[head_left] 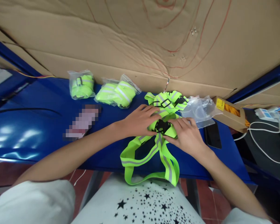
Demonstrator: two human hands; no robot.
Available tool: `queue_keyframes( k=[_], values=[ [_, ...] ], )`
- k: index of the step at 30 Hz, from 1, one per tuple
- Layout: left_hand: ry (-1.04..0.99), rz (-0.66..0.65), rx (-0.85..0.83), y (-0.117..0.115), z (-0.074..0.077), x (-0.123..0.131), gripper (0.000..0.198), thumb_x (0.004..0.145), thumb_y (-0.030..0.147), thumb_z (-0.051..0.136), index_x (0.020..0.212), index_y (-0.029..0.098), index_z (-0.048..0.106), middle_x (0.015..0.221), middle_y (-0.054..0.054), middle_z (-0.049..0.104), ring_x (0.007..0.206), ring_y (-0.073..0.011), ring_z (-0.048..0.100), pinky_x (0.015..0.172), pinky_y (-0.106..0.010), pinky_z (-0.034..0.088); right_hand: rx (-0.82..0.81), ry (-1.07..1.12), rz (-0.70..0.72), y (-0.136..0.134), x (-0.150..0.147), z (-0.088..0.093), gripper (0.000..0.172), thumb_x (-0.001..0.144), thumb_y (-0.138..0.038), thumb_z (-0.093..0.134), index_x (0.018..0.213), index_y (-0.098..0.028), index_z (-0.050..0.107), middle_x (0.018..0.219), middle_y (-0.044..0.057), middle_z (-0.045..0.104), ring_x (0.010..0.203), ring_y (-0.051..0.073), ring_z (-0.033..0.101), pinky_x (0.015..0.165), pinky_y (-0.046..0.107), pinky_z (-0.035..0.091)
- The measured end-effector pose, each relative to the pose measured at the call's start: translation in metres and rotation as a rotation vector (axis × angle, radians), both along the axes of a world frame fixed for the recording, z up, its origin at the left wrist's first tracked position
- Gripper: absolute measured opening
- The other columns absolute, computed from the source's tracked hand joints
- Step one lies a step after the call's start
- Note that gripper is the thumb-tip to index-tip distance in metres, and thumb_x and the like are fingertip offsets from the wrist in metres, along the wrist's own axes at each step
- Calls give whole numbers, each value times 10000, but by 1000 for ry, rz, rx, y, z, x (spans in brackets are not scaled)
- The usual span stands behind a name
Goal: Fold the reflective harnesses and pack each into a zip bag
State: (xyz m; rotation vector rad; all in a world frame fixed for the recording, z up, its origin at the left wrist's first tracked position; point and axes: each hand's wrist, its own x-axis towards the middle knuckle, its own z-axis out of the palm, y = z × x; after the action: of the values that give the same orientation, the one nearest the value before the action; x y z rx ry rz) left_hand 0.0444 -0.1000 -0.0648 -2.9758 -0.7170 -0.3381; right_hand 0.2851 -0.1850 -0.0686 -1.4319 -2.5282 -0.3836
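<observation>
A neon-yellow reflective strap harness [151, 155] with grey stripes lies at the table's front edge, its loops hanging toward my lap. My left hand [142, 119] grips its folded part from the left, fingers curled over the band. From the right, my right hand [185, 133] pinches the same bundle beside the black buckle [162, 126]. Just behind my hands sits another bunched reflective harness [168, 101] with black buckles. The undersides of my fingers are partly hidden by the straps.
Bagged yellow harnesses [82, 85] stand along the back left, near more bagged ones [118, 93]. Clear plastic bags [198, 110], a black phone [212, 135] and a cardboard box [231, 113] are at the right. A blurred-out object [82, 121] lies left. Cardboard [130, 40] walls the back.
</observation>
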Motion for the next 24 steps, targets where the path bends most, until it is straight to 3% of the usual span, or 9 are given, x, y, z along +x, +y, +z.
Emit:
queue_keyframes(
  k=[5, 7, 9, 12, 14, 16, 19, 21, 24],
  values=[
    [-38, 69, 111, 4, 22, 0, 492, 865, 411, 754, 1248, 111, 683, 1435, -207, 597, 1330, -390, 555, 1114, -527, 409, 7, 83, -61, 3, 26, 12, 543, 934, -563, 699, 1246, -124, 635, 1141, 155, 733, 1093, 356, 678, 966, 470, 442],
    [-157, 137, 94, 13, 33, -7, 411, 855, 373, 726, 1188, 132, 716, 1356, -178, 646, 1247, -369, 606, 1084, -512, 428, -6, 313, -105, 8, 44, 19, 590, 883, -580, 737, 1262, -140, 635, 1136, 158, 732, 1055, 346, 690, 953, 479, 479],
    [-348, 214, -45, 24, 39, -16, 293, 873, 325, 659, 1105, 164, 742, 1202, -121, 711, 1102, -294, 670, 998, -431, 483, -31, 652, -138, 15, 64, 26, 564, 867, -557, 734, 1255, -157, 644, 1146, 163, 733, 1003, 314, 702, 902, 455, 511],
    [-593, 301, -319, 38, 38, -28, 236, 939, 328, 591, 1046, 203, 760, 1004, -50, 764, 866, -192, 691, 813, -313, 510, -32, 985, -133, 31, 90, 36, 527, 1013, -496, 356, 1158, -125, 700, 1126, 201, 737, 956, 290, 716, 786, 436, 513],
    [-714, 340, -367, 43, 37, -36, 232, 947, 380, 630, 1019, 203, 762, 996, -41, 780, 870, -180, 692, 812, -299, 511, -58, 1165, -142, 40, 104, 41, 669, 998, -377, 134, 1042, -98, 741, 1078, 214, 735, 931, 281, 728, 758, 440, 507],
    [-858, 365, -363, 49, 40, -47, 268, 957, 415, 656, 1032, 170, 736, 1003, -40, 767, 919, -160, 687, 862, -290, 518, -94, 1442, -232, 45, 116, 44, 583, 953, -309, 202, 886, -108, 746, 992, 190, 733, 870, 255, 731, 758, 427, 516],
    [-1123, 422, -342, 68, 56, -79, 331, 1016, 443, 603, 1189, 162, 622, 970, 26, 696, 830, -57, 634, 835, -233, 519, 1, 1765, -427, 45, 133, 46, 265, 881, -253, 449, 798, -161, 683, 899, 94, 715, 778, 197, 703, 769, 374, 563],
    [-1335, 442, -243, 92, 69, -114, 300, 978, 432, 658, 1167, 222, 554, 955, 84, 679, 718, -41, 571, 685, -189, 530, 164, 1932, -528, 43, 144, 50, 138, 869, -224, 526, 819, -181, 647, 853, 39, 693, 731, 179, 686, 738, 356, 591],
    [-1460, 425, -151, 135, 82, -182, 123, 1003, 256, 558, 1100, 204, 503, 989, 96, 681, 762, -56, 603, 722, -245, 589, 282, 2096, -569, 39, 160, 58, 225, 946, -185, 453, 837, -184, 650, 831, 33, 672, 724, 191, 697, 649, 343, 591]
  ],
)
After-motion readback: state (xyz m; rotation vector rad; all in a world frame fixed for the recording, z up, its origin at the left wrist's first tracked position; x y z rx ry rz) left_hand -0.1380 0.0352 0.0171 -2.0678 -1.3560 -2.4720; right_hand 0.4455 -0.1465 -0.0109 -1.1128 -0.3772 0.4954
